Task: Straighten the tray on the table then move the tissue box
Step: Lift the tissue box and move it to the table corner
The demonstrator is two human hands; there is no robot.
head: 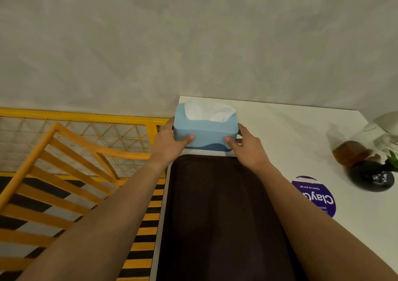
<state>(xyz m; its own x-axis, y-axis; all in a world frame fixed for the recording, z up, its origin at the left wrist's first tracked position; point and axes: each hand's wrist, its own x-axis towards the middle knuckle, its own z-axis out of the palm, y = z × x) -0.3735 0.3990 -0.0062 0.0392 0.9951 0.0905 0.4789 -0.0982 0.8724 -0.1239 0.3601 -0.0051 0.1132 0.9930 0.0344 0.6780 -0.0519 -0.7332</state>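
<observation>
The tissue box [205,133], pale blue with a darker blue wave along its near lower edge, stands upright at the far left corner of the white table [301,129], close against the grey wall [193,32]. A white tissue [209,110] puffs out of its top opening.

The left hand [170,145] clasps the left end of the tissue box, thumb pressed flat on the near face and the other fingers wrapped out of sight round the far side. The right hand [247,148] clasps the right end in the same way, thumb on the near face. Whether the box rests on the table or is lifted slightly off it is hard to tell, since the hands cover its lower corners.

Just nearer than the tissue box lies the dark brown tray [219,216], its long sides running parallel with the left edge of the table; a narrow strip of white table shows between the two. Right of the tissue box and well apart from it, near the table's right side, stand a glass vase [370,142] on a black base, blurred, and nearer than that a round purple sticker [316,196]. Left of the tissue box, beyond the table edge, are a yellow railing [81,116] and an orange slatted chair [64,173].
</observation>
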